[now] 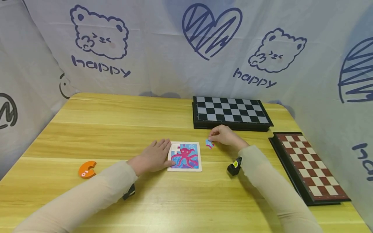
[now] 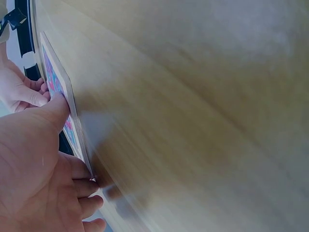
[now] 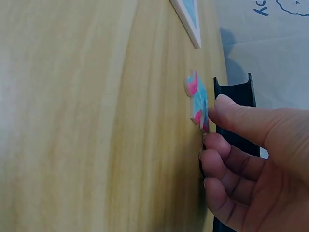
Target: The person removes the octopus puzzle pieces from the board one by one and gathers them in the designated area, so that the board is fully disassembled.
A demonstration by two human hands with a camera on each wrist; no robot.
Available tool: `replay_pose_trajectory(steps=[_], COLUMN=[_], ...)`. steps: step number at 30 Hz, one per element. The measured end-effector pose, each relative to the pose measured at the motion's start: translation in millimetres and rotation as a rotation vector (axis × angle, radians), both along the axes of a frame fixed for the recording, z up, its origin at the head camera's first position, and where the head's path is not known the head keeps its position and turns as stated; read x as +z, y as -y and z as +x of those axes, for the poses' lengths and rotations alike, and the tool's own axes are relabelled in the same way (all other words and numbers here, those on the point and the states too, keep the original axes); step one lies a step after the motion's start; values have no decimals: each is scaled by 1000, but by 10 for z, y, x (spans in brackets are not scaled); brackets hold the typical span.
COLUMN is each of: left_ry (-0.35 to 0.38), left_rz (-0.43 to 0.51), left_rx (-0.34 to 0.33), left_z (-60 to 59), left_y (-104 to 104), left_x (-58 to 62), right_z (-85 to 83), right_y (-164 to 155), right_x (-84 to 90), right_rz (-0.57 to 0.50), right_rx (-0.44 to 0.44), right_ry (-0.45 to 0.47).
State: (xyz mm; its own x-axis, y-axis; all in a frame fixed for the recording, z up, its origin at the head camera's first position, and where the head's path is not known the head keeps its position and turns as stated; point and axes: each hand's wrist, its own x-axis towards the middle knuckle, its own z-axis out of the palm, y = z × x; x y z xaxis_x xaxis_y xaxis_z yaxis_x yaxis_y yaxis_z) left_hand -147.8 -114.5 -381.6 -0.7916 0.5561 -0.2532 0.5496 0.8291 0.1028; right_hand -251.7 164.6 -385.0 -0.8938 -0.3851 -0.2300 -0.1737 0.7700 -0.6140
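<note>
A square octopus jigsaw puzzle in a pale frame (image 1: 200, 161) lies mid-table, a bare white patch showing at its upper left. My left hand (image 1: 154, 156) lies along its left side with fingers extended. In the left wrist view, that thumb reaches over the puzzle's border while the fingers sit at its edge. To the right of the frame, my right hand (image 1: 224, 134) pinches a blue and pink puzzle piece (image 1: 209, 144) by one end between thumb and index finger. The right wrist view shows this piece (image 3: 199, 101) close over the tabletop, the other fingers curled below.
A black-and-white checkered board case (image 1: 231, 111) stands behind my right hand. Farther right is a brown-and-cream checkered board case (image 1: 313, 166). An orange, notched round piece (image 1: 86, 170) lies left of my left forearm. A printed cloth (image 1: 157, 48) hangs behind the wooden table (image 1: 186, 200).
</note>
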Motion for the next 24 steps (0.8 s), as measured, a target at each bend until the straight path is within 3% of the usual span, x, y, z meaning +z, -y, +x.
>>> replay_pose_trajectory(steps=[12,24], left_ry=[-1,-7], left_rz=[-15,-13], left_rx=[6,11], left_z=[10,7], left_y=[-2,-12], left_x=[-11,-10], right_z=[109,306], right_y=[199,604], right_x=[118,31], right_rz=[-86,-56], right_rx=[148,385], right_ry=[-83,-101])
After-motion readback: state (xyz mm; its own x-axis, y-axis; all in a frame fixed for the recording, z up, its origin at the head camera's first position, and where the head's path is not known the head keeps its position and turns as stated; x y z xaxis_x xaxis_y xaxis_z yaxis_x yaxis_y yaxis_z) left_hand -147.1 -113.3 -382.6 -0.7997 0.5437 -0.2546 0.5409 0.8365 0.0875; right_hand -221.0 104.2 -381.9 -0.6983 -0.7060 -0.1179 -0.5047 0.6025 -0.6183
